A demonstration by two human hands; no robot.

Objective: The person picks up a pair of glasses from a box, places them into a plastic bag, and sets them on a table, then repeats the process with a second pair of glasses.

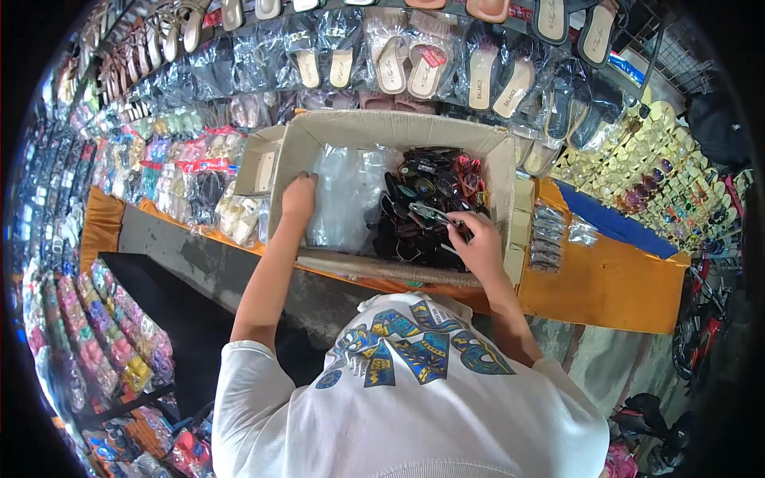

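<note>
— Both hands in the cardboard box [319,131]?
— Yes. Left hand [299,197] grips clear plastic bags [343,195]; right hand [480,243] pinches sunglasses [430,213] above the dark pile [430,179].

Orange counter [606,279] bears open cardboard box [398,127], packaged sunglasses [548,235] beside it.

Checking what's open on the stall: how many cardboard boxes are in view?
1: the cardboard box on the counter, holding sunglasses and plastic bags. Left hand and right hand reach inside. Others may be hidden.
</note>
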